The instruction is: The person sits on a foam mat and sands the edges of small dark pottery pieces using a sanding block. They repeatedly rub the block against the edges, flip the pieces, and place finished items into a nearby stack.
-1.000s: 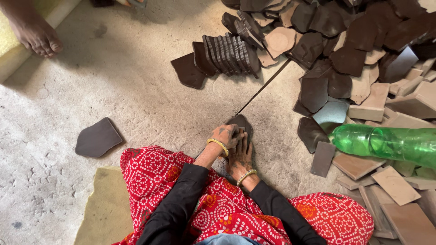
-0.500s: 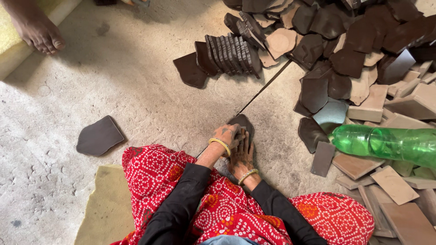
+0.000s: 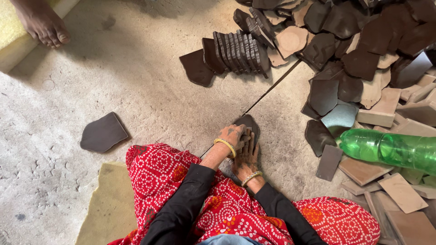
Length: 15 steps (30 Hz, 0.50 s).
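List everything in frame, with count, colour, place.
dark slab: one, dark brown, on the floor under both hands
lone slab: one, dark brown, floor at left
upright row of slabs: several, dark brown, top centre
loose pile of slabs: many, dark brown and tan, right
bottle: one, green, lying on the pile at right
mat: one, yellowish, under the person
another person's foot: one, top left
left hand: on the slab
right hand: on the slab
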Motion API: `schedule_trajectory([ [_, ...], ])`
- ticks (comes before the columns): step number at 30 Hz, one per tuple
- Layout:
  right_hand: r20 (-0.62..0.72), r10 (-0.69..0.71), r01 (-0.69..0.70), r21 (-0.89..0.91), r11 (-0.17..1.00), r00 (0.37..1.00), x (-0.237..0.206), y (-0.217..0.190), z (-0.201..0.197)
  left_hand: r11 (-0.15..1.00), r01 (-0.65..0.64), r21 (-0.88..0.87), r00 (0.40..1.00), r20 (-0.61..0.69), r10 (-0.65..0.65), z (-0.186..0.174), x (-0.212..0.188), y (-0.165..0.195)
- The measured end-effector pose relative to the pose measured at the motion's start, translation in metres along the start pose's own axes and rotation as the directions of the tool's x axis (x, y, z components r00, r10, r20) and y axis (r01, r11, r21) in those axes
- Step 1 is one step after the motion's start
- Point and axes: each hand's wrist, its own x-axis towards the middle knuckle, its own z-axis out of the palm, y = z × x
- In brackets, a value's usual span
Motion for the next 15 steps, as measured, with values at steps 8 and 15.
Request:
schedule_trajectory([
  [8,-0.02,-0.007,0.007,0.01,1.0,1.0,-0.0006,0.0005,0.0001,0.999,-0.032,0.001,0.999,-0.032,0.032,-0.0002,-0.0017,0.0005],
  [15,0.0,0.016,-0.016,-0.02,1.0,1.0,0.0002,-0.0009,-0.0037,0.999,-0.033,0.028,0.999,-0.041,0.034,0.0019,-0.0013,0.002],
])
